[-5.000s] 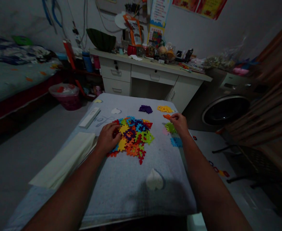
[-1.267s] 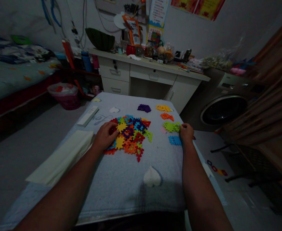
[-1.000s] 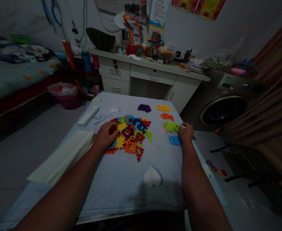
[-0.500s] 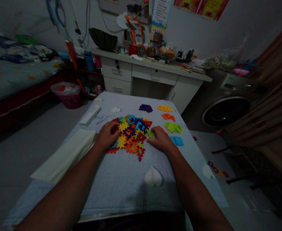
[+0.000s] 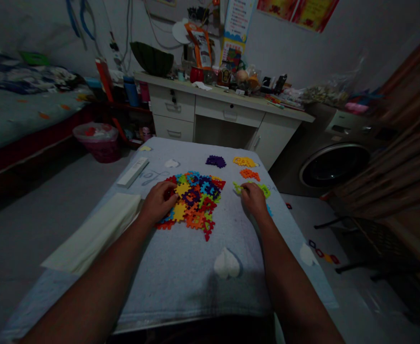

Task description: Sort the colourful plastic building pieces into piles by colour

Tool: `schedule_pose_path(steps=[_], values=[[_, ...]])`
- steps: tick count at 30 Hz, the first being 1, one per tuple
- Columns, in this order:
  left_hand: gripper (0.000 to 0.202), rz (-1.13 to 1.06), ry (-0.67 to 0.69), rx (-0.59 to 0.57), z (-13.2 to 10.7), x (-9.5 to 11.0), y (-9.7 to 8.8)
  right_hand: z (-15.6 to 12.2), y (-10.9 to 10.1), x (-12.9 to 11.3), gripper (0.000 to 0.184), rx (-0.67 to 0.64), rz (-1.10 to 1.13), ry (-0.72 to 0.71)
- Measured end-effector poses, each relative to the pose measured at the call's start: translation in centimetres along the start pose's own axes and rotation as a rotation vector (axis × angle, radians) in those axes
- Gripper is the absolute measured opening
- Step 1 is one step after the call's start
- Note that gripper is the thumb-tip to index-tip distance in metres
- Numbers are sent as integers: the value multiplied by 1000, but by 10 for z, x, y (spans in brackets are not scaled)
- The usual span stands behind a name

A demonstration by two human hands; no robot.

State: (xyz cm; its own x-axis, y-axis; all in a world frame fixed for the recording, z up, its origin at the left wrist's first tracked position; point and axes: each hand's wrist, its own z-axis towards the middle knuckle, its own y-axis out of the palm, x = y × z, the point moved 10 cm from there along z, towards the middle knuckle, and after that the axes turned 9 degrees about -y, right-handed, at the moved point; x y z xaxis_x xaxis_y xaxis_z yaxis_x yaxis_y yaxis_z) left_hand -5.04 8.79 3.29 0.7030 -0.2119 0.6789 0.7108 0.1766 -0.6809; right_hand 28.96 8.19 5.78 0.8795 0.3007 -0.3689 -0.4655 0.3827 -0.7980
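Observation:
A mixed pile of flat plastic interlocking building pieces (image 5: 194, 200) in red, orange, yellow, blue, purple and green lies mid-table. My left hand (image 5: 159, 203) rests at the pile's left edge, its thumb and fingers apart and touching the pieces. My right hand (image 5: 253, 197) pinches a green interlocking piece (image 5: 237, 188) beside the group of green pieces (image 5: 265, 189), partly covering that group. Separate groups of purple pieces (image 5: 216, 161), yellow pieces (image 5: 244, 162) and orange pieces (image 5: 250, 174) lie farther back. Blue pieces (image 5: 269, 210) are mostly hidden behind my right hand.
A pale cloth with heart patterns covers the table (image 5: 195, 272). At left lie a long white box (image 5: 133, 172) and a folded cream sheet (image 5: 91, 234). A cluttered white desk (image 5: 227, 107) and a washing machine (image 5: 335, 153) stand beyond. A stool (image 5: 371, 239) is at right.
My right hand has moved right and away from the pile, carrying a green piece to the green group. My left hand stays at the pile's left edge.

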Motion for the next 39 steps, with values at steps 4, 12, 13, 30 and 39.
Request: schedule_pose_path(steps=[4,12,13,30,39], values=[[34,5,-6,-4,0,0,1,-4,-6,28,28,60,-55,163],[36,8,3,-4,1,-1,2,-5,-5,41,14,45,-237,197],[36,9,2,-5,0,-1,2,-5,-5,40,14,51,-250,187],[35,11,15,0,-1,1,1,-8,-9,23,30,63,-278,122],[31,47,30,56,-2,6,-4,-7,30,-63,30,-126,31,-223]])
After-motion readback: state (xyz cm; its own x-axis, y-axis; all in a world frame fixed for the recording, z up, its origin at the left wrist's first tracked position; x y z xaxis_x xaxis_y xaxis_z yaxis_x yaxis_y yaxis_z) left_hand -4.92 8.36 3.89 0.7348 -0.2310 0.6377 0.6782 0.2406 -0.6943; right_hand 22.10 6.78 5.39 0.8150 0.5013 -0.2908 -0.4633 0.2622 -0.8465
